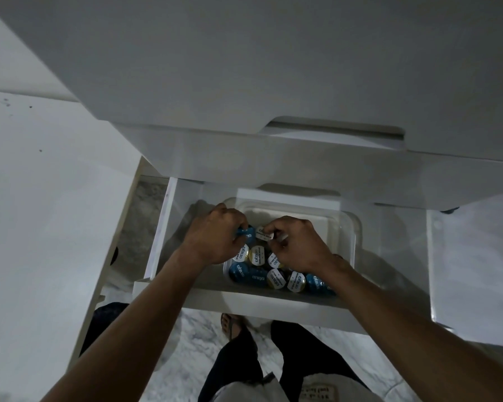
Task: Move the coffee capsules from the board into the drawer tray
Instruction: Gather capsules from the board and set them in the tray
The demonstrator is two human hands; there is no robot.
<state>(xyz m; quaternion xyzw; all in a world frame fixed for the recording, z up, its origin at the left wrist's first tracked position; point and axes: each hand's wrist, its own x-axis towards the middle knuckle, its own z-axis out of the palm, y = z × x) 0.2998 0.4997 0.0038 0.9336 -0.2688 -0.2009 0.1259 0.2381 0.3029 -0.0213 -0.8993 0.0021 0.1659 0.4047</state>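
A clear plastic tray (pixel 349 227) sits inside an open white drawer (pixel 244 303). Several coffee capsules (pixel 257 278), some blue-lidded and some white-and-gold, fill the tray's near half. My left hand (pixel 215 237) is over the tray's left side, fingers closed on a blue capsule (pixel 246 234). My right hand (pixel 296 245) is beside it, pinching a white-lidded capsule (pixel 264 233) just above the others. The far half of the tray shows bare bottom. No board is in view.
White closed drawer fronts (pixel 273 82) overhang the open drawer from above. A white cabinet side (pixel 41 198) rises on the left. Below the drawer are a marble floor (pixel 192 358), my legs and a sandalled foot (pixel 230 326).
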